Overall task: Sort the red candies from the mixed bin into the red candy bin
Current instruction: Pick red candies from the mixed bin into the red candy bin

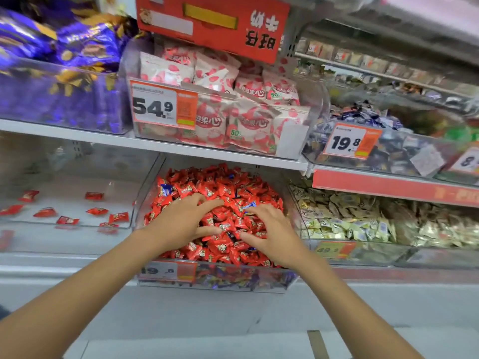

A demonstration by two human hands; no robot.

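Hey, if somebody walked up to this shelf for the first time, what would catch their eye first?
The heap of red candies filling the clear middle bin on the lower shelf, with the left hand and right hand clawed into it. Next, the bin to its left, holding only a few scattered red candies, and the big 54.9 price tag above.

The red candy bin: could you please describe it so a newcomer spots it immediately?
Start at the 54.9 price tag and look one level down. Left of the heaped mixed bin sits the red candy bin. Unlike that full neighbour, it holds only scattered red candies.
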